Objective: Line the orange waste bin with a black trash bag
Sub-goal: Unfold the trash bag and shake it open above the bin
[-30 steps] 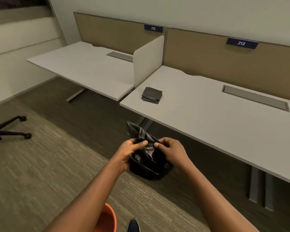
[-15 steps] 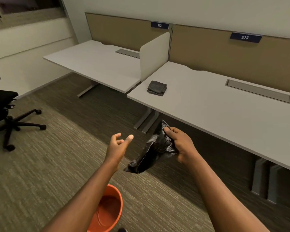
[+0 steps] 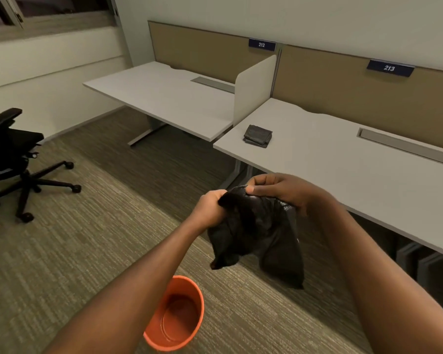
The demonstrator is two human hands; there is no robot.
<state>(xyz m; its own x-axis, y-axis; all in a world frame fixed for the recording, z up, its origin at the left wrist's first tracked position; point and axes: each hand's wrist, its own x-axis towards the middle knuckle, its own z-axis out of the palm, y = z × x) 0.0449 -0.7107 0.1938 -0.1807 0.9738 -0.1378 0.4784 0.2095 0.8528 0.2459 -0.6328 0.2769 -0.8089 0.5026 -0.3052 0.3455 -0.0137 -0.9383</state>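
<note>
A black trash bag (image 3: 261,233) hangs partly unfolded in the air in front of me, above the carpet. My left hand (image 3: 210,208) grips its upper left edge. My right hand (image 3: 279,190) pinches the top edge just to the right. The orange waste bin (image 3: 177,315) stands upright on the carpet below and to the left of the bag, its inside bare, partly covered by my left forearm.
A white desk (image 3: 343,169) runs along the right, with a folded stack of dark bags (image 3: 257,136) near its left corner. A second desk (image 3: 164,98) stands behind it with a divider panel (image 3: 253,88) between. A black office chair (image 3: 8,154) is at the left.
My left hand, open half a second ago, has closed on the bag again. Both hands have lifted it and it hangs more spread out. More of the bin shows.
</note>
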